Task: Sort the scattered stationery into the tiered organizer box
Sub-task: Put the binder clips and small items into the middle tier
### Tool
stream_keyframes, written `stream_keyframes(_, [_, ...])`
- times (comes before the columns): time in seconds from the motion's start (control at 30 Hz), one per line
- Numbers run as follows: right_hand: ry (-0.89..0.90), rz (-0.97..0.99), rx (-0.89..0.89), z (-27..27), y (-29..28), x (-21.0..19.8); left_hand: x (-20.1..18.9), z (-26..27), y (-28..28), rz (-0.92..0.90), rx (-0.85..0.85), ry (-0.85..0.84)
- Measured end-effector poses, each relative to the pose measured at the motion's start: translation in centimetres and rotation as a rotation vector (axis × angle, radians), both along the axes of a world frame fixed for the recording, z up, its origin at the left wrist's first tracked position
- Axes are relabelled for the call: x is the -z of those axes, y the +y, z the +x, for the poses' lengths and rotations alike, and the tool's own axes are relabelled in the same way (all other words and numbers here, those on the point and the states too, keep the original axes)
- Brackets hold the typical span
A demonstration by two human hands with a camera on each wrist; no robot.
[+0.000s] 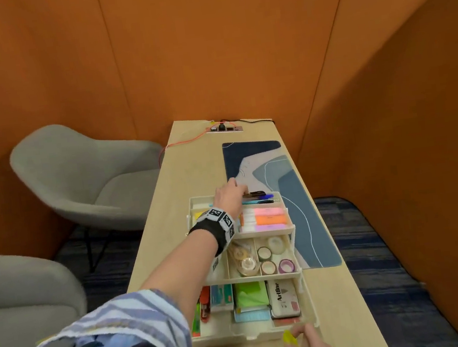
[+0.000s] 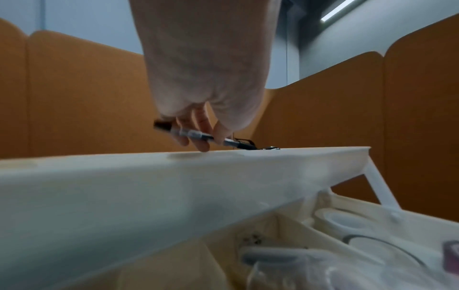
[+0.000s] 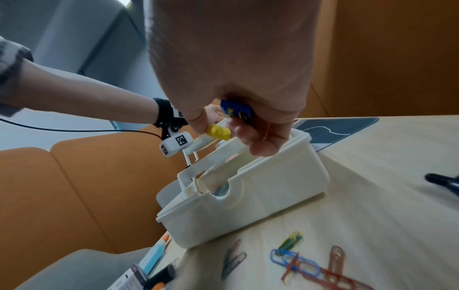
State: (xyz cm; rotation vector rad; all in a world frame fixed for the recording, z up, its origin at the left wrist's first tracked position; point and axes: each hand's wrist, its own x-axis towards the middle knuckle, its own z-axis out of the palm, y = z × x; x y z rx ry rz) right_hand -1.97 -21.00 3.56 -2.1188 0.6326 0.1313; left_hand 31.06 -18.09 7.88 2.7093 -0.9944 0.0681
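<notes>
The cream tiered organizer box (image 1: 253,335) stands open on the table, with pens in its top tier, highlighters below them, tape rolls in the middle tier and boxed items in the bottom one. My left hand (image 1: 229,199) reaches over the top tier (image 2: 174,176) and pinches a black pen (image 2: 196,135), which lies level just above the other pens (image 1: 259,198). My right hand (image 3: 238,133) hovers at the box's front edge (image 3: 248,206), gripping a small yellow piece (image 3: 218,132) and a small blue packet (image 3: 236,109).
Coloured paper clips (image 3: 295,261) and a black marker (image 3: 442,182) lie on the table in front of the box. A blue desk mat (image 1: 296,194) lies to the right, and two grey chairs (image 1: 78,177) stand to the left. Orange partitions surround the table.
</notes>
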Motion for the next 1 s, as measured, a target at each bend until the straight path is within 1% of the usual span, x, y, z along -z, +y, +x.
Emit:
stream_keyframes(0.1, [-0.055, -0.001, -0.027, 2.3, -1.1, -1.4, 0.4, 0.4, -0.3, -0.028, 0.033, 0.013])
stream_keyframes(0.17, [-0.139, -0.008, -0.038, 4.5, -2.1, -2.8, 0.4, 0.1, 0.5, -0.08, 0.035, 0.014])
stream_keyframes(0.23, [-0.224, -0.043, -0.061, 8.0, -2.9, -4.7, 0.2, -0.3, 2.4, -0.177, -0.006, 0.007])
stream_keyframes(0.33, [-0.308, -0.16, -0.112, 14.9, -3.5, -7.5, -0.3, -0.7, 6.6, -0.344, -0.134, 0.02])
stream_keyframes(0.4, [-0.309, -0.245, -0.165, 20.0, -3.3, -8.7, -0.6, -1.2, 10.0, -0.428, -0.237, 0.018])
stream_keyframes(0.47, [-0.273, -0.345, -0.241, 24.8, -2.6, -8.8, -0.6, -1.9, 13.1, -0.456, -0.308, 0.01])
stream_keyframes(0.53, [-0.199, -0.401, -0.319, 28.7, -1.4, -8.3, -0.3, -2.5, 15.5, -0.441, -0.328, -0.001])
stream_keyframes(0.6, [-0.135, -0.441, -0.366, 31.3, -0.1, -7.5, 0.3, -2.5, 17.2, -0.405, -0.32, 0.001])
stream_keyframes(0.7, [-0.051, -0.518, -0.396, 33.2, 1.3, -6.5, 0.9, -2.0, 18.2, -0.363, -0.311, 0.016])
stream_keyframes(0.83, [0.026, -0.574, -0.36, 33.8, 1.7, -5.8, 1.1, -0.9, 16.9, -0.323, -0.273, 0.022])
stream_keyframes(0.9, [0.006, -0.535, -0.315, 33.6, 1.3, -6.0, 1.1, -0.4, 15.5, -0.294, -0.232, 0.028])
stream_keyframes(1.0, [-0.062, -0.403, -0.228, 32.9, -0.3, -7.0, 1.0, 0.1, 13.4, -0.213, -0.152, 0.017])
